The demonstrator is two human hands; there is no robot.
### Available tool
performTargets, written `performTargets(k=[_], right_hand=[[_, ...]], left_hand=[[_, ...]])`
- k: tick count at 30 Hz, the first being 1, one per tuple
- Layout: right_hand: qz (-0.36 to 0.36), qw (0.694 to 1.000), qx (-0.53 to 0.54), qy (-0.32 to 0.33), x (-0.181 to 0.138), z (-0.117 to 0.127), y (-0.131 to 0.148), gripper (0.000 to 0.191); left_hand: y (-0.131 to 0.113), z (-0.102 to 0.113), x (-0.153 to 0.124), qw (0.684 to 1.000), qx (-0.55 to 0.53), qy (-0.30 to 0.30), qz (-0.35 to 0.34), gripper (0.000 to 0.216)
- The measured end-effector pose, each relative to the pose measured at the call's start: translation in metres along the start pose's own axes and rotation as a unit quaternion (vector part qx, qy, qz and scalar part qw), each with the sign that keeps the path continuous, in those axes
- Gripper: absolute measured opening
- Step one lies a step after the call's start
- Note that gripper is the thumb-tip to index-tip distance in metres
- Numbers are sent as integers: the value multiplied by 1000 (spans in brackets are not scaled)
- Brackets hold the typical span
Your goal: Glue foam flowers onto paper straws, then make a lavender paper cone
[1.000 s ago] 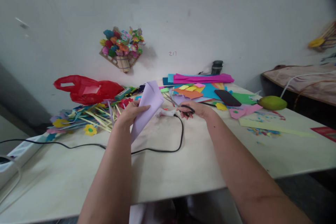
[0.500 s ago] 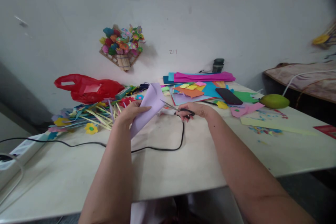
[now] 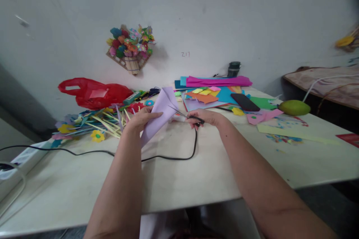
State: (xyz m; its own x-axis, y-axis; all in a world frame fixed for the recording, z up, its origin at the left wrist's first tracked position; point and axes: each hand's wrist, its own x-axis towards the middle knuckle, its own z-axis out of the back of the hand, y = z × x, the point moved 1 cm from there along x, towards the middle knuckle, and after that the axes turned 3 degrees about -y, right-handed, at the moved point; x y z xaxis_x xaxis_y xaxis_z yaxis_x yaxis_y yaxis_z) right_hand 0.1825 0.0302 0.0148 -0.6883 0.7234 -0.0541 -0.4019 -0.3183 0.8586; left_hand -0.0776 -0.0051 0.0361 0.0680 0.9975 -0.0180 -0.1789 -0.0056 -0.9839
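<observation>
My left hand (image 3: 140, 120) grips a folded sheet of lilac paper (image 3: 161, 114) and holds it up above the table (image 3: 196, 171). My right hand (image 3: 209, 117) is closed round the black handles of a pair of scissors (image 3: 187, 116). The scissor blades point left and meet the right edge of the lilac paper. Just behind the scissors lies a white glue gun (image 3: 179, 118), mostly hidden, with its black cord (image 3: 174, 157) curling across the table.
Paper flowers and strips (image 3: 92, 125) lie at the left beside a red plastic bag (image 3: 94, 95). Coloured paper sheets (image 3: 215, 89), a dark phone (image 3: 245, 102) and a green mango (image 3: 294, 108) sit at the back right. A power strip (image 3: 19, 158) lies far left.
My right hand has lifted the scissors from the table near the glue gun and brought the blades left to the edge of the lilac paper. My left hand has barely moved.
</observation>
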Motion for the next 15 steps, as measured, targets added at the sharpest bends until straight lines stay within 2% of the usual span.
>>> performTargets(k=[7, 15], right_hand=[[-28, 1000, -5, -6, 1, -4, 7, 31], [-6, 1000, 9, -9, -4, -7, 12, 33]], left_hand=[[-1, 1, 1, 1000, -9, 25, 6, 50], [2, 5, 3, 999, 2, 34, 26, 46]])
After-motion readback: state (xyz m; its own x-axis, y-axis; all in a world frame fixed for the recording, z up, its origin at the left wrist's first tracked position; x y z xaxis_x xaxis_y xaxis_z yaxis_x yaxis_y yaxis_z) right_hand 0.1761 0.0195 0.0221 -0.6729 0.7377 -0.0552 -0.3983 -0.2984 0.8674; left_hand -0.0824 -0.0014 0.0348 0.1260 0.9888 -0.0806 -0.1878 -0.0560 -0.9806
